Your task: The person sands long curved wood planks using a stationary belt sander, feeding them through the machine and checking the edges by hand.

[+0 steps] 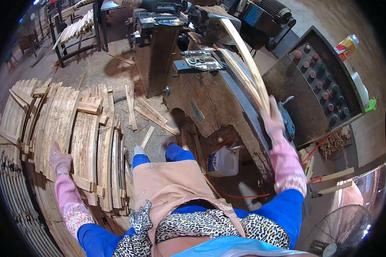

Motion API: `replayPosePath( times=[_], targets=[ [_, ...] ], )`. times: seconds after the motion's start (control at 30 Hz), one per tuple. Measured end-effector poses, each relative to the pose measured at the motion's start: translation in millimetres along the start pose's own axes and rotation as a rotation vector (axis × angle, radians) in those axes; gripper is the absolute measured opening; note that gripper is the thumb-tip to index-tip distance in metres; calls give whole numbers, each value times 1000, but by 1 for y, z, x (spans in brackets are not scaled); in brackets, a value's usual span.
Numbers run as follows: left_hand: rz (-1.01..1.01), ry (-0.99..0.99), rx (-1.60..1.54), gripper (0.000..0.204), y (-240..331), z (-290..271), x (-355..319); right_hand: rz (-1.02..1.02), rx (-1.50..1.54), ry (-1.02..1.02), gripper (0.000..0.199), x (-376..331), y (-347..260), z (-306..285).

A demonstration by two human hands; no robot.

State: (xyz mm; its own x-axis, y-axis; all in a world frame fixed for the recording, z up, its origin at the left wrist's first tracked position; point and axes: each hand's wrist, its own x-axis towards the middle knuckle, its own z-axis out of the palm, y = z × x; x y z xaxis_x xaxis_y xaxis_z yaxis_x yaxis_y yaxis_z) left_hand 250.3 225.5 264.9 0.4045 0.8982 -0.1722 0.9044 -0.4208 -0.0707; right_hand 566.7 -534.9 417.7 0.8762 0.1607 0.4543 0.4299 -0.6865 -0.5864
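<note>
wood strips (248, 68) (curved) overhang machine edge (244, 107), right hand (272, 122) gripping.

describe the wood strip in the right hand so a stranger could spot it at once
Start at the big dusty woodworking machine in the middle. At its right edge, beside the sloped control panel, the gloved right hand grips a long, pale wood strip. Unlike the stacked strips on the left, it arcs up alone.
</note>
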Motion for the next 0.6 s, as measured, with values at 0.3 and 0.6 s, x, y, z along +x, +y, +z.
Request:
replayPosePath(
  times=[0.3, 0.6],
  targets=[
    [246, 145, 136, 99, -13, 34, 22, 296, 131, 129, 72, -154, 40, -103],
    [255, 156, 91, 92, 7, 18, 17, 37, -313, 218, 61, 108, 36, 54]
  ],
)
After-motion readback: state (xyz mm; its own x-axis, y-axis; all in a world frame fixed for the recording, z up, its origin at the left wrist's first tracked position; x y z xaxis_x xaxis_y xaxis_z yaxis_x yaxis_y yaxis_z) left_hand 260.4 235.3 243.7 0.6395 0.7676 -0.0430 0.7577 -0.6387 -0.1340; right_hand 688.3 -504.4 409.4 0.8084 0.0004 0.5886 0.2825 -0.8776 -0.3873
